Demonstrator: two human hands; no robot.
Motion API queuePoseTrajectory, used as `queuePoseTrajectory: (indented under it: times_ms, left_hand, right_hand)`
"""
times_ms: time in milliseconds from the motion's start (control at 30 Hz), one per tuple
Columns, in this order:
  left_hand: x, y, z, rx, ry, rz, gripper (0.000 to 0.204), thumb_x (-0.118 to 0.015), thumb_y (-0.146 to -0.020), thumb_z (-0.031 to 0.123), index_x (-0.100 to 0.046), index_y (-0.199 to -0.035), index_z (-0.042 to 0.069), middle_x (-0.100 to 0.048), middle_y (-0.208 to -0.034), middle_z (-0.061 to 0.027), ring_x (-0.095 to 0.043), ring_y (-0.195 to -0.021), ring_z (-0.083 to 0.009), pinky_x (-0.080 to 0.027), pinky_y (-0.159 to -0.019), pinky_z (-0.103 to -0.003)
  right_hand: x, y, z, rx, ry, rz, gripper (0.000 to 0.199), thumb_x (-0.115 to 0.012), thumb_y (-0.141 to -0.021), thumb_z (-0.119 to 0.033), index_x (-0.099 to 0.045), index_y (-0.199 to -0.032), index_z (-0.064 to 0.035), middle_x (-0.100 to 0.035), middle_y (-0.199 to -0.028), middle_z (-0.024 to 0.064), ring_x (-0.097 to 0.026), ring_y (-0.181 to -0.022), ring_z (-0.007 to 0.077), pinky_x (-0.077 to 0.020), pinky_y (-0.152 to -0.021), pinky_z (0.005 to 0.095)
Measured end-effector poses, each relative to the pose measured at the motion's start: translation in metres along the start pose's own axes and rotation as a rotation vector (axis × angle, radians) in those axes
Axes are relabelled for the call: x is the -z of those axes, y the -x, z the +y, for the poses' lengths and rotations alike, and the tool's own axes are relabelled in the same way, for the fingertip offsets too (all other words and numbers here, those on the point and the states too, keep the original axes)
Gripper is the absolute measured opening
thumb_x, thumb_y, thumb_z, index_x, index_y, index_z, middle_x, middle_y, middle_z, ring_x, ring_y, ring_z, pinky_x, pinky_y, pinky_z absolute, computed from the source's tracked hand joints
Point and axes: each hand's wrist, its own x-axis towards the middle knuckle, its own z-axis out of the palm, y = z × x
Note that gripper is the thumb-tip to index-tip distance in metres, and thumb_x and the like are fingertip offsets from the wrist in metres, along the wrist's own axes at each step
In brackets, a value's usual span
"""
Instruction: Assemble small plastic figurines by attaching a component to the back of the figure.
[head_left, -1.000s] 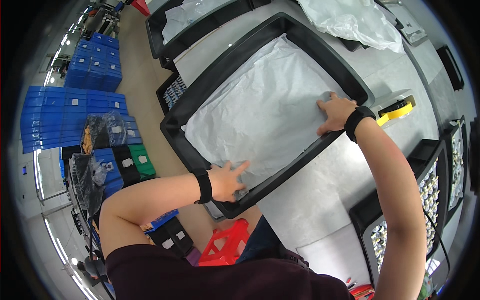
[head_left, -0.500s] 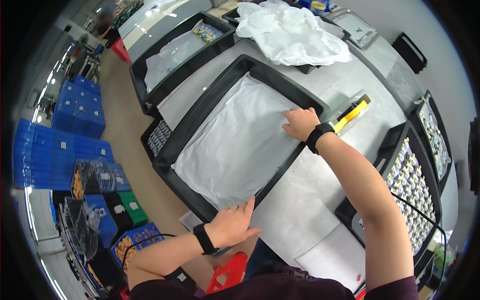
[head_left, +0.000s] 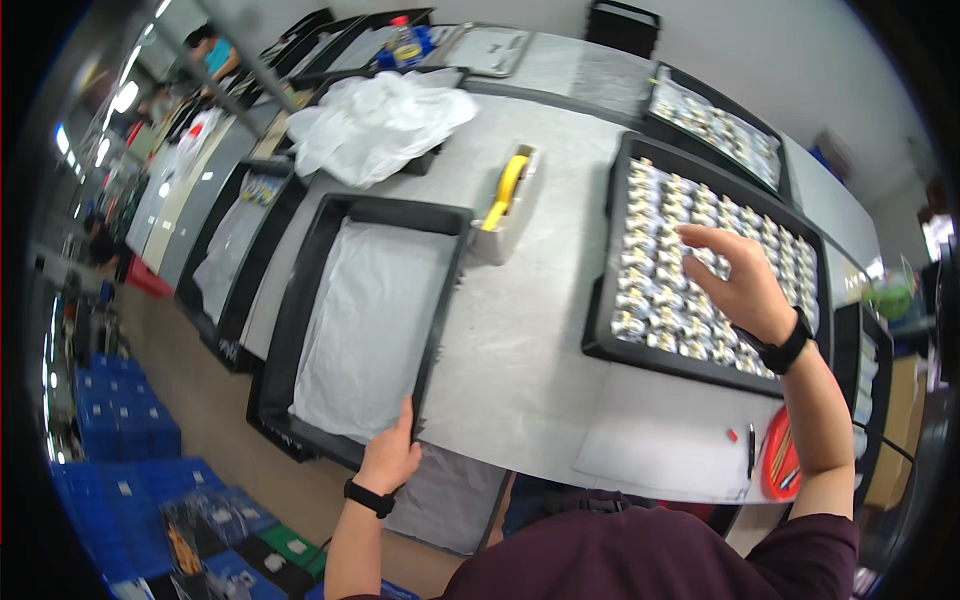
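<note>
Small metallic parts (head_left: 665, 258) sit in a black tray (head_left: 650, 357) toward the right edge of my worktable (head_left: 520, 380), and from up here, in the head view, they're right below my right hand (head_left: 745, 285). That hand's open, thumb and fingers parted over the tray's middle, nothing showing between them. So the right is the nearer one, easily; my left hand (head_left: 392, 460) is well apart, down at the near right corner of the white-lined tray (head_left: 450, 290), index finger stretched along its wall. Can't tell whether the rest grips. That tray's long axis runs away from me along the worktable's left edge, far end leaning a bit right. And the parts: rows running near edge to far, pale gold tips pointing up, each long axis roughly upright, as best I can judge.
</note>
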Motion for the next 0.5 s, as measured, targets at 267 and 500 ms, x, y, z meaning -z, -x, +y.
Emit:
queuePoseTrajectory:
  times_ms: [267, 500]
  left_hand:
    - [-0.039, 0.013, 0.075, 0.005, -0.267, 0.501, 0.067, -0.06, -0.076, 0.005, -0.025, -0.132, -0.002, -0.039, -0.124, -0.0244, -0.04, -0.112, -0.0402, -0.037, -0.09, -0.044]
    - [-0.142, -0.005, 0.305, -0.608, -0.166, 0.354, 0.045, -0.06, -0.079, 0.016, -0.047, -0.119, 0.0, -0.046, -0.119, -0.0187, -0.039, -0.115, -0.0366, -0.03, -0.096, -0.049]
  right_hand:
    - [0.086, 0.28, 0.033, -0.756, -0.215, 0.162, 0.014, -0.054, -0.086, -0.008, -0.061, -0.092, 0.0038, -0.058, -0.058, 0.0076, -0.055, -0.043, 0.0112, -0.0421, -0.041, 0.0218]
    - [0.04, 0.569, 0.07, -1.124, -0.363, 0.063, 0.036, -0.043, -0.089, -0.03, -0.063, -0.076, -0.0023, -0.059, -0.065, 0.0171, -0.059, -0.064, 0.034, -0.0445, -0.06, 0.0391]
